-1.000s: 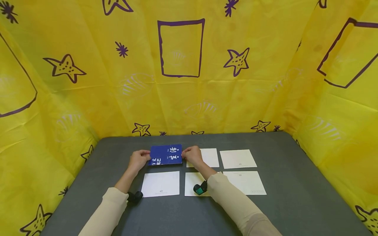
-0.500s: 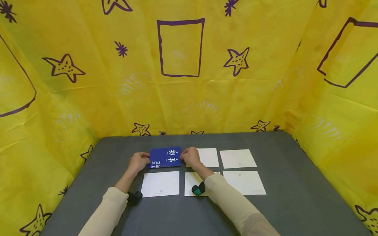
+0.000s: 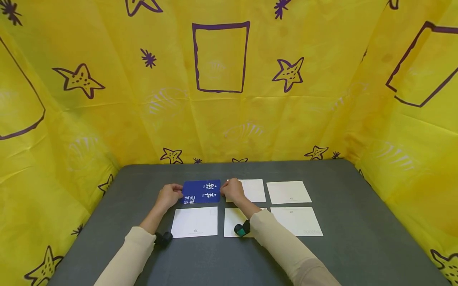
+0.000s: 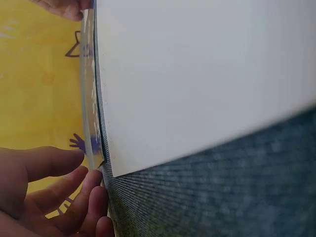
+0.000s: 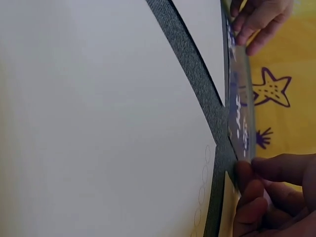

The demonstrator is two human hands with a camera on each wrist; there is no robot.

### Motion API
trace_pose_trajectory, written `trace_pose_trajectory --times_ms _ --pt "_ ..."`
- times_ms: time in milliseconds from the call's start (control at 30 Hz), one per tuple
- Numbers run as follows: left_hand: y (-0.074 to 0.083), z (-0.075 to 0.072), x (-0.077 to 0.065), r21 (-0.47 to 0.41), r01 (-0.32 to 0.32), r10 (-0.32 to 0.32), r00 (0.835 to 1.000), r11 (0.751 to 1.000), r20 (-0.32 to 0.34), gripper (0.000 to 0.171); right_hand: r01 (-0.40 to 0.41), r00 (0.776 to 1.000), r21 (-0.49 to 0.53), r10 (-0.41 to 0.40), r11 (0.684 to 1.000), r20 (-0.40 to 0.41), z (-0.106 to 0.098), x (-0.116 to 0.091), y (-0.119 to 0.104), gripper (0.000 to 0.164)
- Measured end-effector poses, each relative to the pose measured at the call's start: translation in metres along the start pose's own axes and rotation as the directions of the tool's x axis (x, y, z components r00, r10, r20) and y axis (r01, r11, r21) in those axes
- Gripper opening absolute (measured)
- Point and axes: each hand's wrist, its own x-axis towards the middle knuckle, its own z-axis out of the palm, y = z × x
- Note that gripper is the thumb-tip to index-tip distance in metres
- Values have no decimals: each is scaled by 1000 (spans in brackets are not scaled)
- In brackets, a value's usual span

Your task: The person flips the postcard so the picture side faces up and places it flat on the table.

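A blue postcard [image 3: 201,192] with white handwritten-style characters lies level at the back left of the group, close over the table. My left hand [image 3: 169,196] pinches its left edge between thumb and fingers. At the opposite edge my right hand [image 3: 234,190] pinches it the same way. Both wrist views show the postcard almost edge-on, as a thin shiny strip, with the left thumb [image 4: 59,160] and the right thumb [image 5: 281,167] at its ends. A white postcard [image 3: 195,222] lies face down just in front of it. My right hand partly covers the white postcard [image 3: 254,190] beside it.
Blank-side-up white postcards lie at the back right [image 3: 289,192], front middle [image 3: 236,217] and front right [image 3: 297,221], in two rows. My right forearm passes over the front middle one. The dark grey table [image 3: 358,238] is enclosed by yellow patterned cloth [image 3: 229,127].
The blue postcard has come down and slightly toward me, from raised over the table to close over it. Both hands keep their hold. The white postcards have not moved.
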Motion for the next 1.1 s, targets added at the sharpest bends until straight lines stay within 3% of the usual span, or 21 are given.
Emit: trace_pose_trajectory --times_ms 233,400,667,900,1100 --pt "5 4 -5 -2 -35 35 999 999 -29 29 48 996 17 -49 999 72 -16 -3 6 5" --pt "18 10 -12 -32 -68 67 998 997 -17 28 62 991 47 -67 997 114 -27 -5 11 9" --pt "42 20 -15 -43 -120 121 992 992 23 26 146 988 -54 -143 988 56 -49 -15 20 12" --pt "57 39 -12 -3 -196 196 980 981 24 23 119 993 -100 -118 988 13 -71 -22 27 13" --pt "69 52 -12 -32 -198 199 979 980 49 23 112 993 -184 -119 976 -25 -84 -23 34 14"
